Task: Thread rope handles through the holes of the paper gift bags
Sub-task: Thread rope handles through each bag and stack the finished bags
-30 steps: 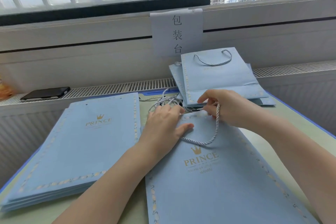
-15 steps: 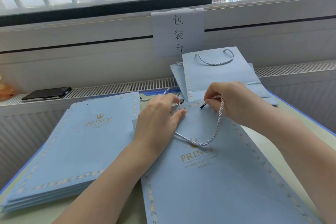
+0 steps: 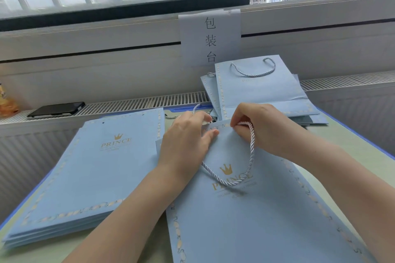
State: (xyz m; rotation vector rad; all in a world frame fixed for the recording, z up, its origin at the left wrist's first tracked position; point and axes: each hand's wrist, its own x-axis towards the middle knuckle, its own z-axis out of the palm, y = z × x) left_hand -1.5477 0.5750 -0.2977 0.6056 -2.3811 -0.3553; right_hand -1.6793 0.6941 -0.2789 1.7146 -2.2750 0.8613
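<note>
A flat light-blue paper gift bag (image 3: pixel 245 220) with a gold crown and "PRINCE" lies in front of me. A white twisted rope handle (image 3: pixel 249 162) loops over its face. My right hand (image 3: pixel 263 128) pinches one end of the rope at the bag's top edge. My left hand (image 3: pixel 188 141) lies on the bag's upper left part, with its fingers at the top edge. The rope's other end runs under my left hand and is hidden.
A stack of flat bags without handles (image 3: pixel 96 173) lies to the left. Bags with handles (image 3: pixel 260 87) lean against the wall behind, below a paper sign (image 3: pixel 210 38). Loose ropes (image 3: pixel 196 111) lie behind my hands. A black phone (image 3: pixel 56 109) rests on the radiator ledge.
The rope's dark tip, visible before, is now hidden at the bag's top edge under my right fingers. My left hand shifted slightly up along that edge.
</note>
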